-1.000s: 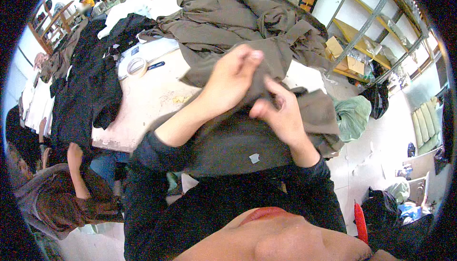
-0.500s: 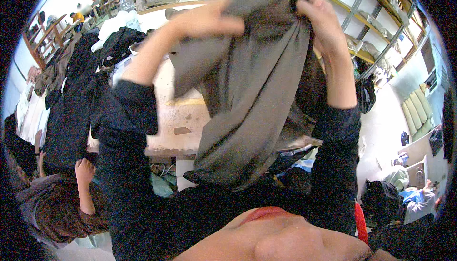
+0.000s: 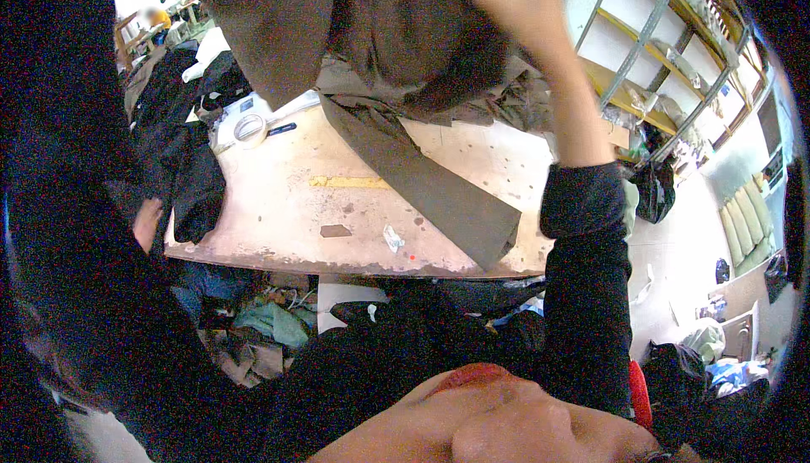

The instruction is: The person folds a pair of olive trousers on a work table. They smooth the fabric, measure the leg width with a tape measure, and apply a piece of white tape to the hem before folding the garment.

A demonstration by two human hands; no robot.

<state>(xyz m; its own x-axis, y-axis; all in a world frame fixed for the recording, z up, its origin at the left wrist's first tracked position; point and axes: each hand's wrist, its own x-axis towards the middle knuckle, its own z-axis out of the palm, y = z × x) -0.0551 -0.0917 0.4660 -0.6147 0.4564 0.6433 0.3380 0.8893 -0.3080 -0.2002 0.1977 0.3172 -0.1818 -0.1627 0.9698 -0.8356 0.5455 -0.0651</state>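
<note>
A large piece of grey-brown cloth (image 3: 380, 24) hangs spread above the worktable, its top running out of view. My right hand (image 3: 515, 3) is high at the upper middle, its fingers closed on the cloth; part of the grip is blurred and cut by the frame edge. Below it, a long strip of the same cloth (image 3: 422, 180) slants over the tabletop toward the front edge. Up the left side rises my left arm (image 3: 76, 235) in its dark sleeve, and the hand is beyond the frame.
On the worktable (image 3: 278, 210) are a tape roll (image 3: 251, 130), a dark-handled tool (image 3: 283, 129), a yellow strip (image 3: 346, 182) and a crumpled white scrap (image 3: 392, 238). Black garments (image 3: 196, 193) lie at left beside a co-worker's hand (image 3: 148, 225). Metal shelving (image 3: 641, 32) stands at right.
The cloth has swung up and away from me, with its strip now on the table. My left arm has gone up and out to the left, taking its hand out of view.
</note>
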